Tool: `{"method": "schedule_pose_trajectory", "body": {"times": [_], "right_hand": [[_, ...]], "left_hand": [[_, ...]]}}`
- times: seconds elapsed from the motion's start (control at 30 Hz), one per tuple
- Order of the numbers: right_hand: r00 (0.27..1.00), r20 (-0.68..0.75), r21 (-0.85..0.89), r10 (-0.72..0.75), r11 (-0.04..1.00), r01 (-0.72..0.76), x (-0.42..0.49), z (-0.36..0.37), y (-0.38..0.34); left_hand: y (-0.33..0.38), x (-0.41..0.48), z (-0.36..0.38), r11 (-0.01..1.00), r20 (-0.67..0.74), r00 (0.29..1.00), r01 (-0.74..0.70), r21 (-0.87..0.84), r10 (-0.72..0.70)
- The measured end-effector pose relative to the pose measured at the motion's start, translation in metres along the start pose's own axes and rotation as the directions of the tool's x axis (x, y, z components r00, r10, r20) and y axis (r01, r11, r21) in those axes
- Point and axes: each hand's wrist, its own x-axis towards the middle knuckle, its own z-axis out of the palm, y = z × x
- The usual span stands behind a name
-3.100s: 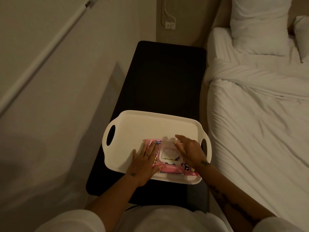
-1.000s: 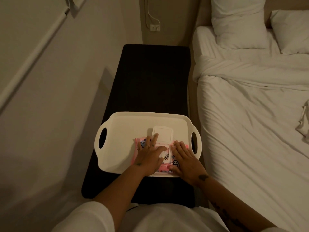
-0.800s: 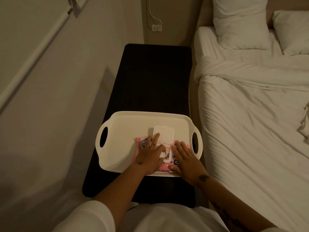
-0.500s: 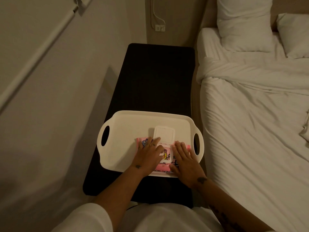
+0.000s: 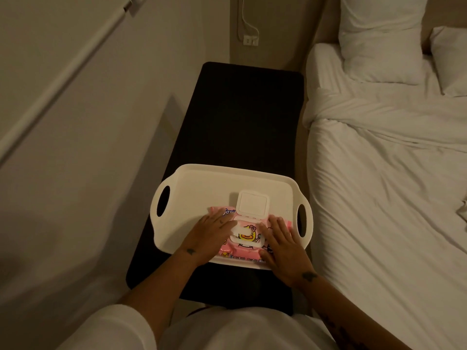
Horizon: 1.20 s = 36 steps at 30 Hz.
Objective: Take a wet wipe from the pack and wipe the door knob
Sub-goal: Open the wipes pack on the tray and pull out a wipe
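Observation:
A pink wet wipe pack (image 5: 243, 250) with cartoon print lies at the near edge of a cream tray (image 5: 202, 178). Its white hinged lid (image 5: 252, 204) is flipped open, away from me. My left hand (image 5: 209, 236) rests on the left part of the pack, thumb and fingertips at a small white flap (image 5: 235, 229) on the left edge of the opening. My right hand (image 5: 283, 246) lies flat on the right part of the pack, fingers spread. No door knob is in view.
The tray sits on a narrow black bench (image 5: 247, 109) between a beige wall (image 5: 75, 147) on the left and a bed with white sheets (image 5: 391, 185) on the right. Pillows (image 5: 379, 34) and a wall socket (image 5: 250, 41) are at the far end.
The lid, shut three seconds ago, now stands open. My right hand has shifted to the pack's right end, and my left fingertips have reached the white flap at the opening.

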Motion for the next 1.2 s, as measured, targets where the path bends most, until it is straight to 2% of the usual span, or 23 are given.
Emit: {"method": "schedule_pose_trajectory", "body": {"times": [0.1, 0.2, 0.3, 0.37, 0.9, 1.2], "right_hand": [[0.998, -0.063, 0.085, 0.013, 0.996, -0.008, -0.001, -0.002, -0.009], [0.978, -0.208, 0.161, 0.011, 0.987, 0.023, 0.006, -0.009, -0.021], [0.943, -0.332, 0.103, -0.039, 0.992, 0.077, 0.019, -0.014, -0.035], [0.930, -0.364, 0.089, -0.044, 0.993, 0.082, 0.027, -0.016, -0.041], [0.912, -0.406, 0.178, 0.052, 0.984, 0.023, 0.037, -0.011, -0.045], [0.909, -0.370, 0.390, 0.190, 0.920, -0.034, 0.039, -0.004, -0.042]], "left_hand": [[0.001, -0.004, 0.010, 0.994, 0.036, 0.998, 0.063, -0.091, -0.060], [0.004, -0.008, 0.016, 0.996, 0.061, 0.996, 0.063, -0.061, -0.059], [0.005, -0.011, 0.020, 0.997, 0.043, 0.997, 0.071, -0.031, -0.070], [0.007, -0.013, 0.021, 0.995, 0.036, 0.996, 0.087, -0.039, -0.086], [0.009, -0.012, 0.018, 0.989, 0.064, 0.992, 0.111, -0.099, -0.105], [0.011, -0.012, 0.016, 0.984, 0.074, 0.989, 0.138, -0.114, -0.131]]}}
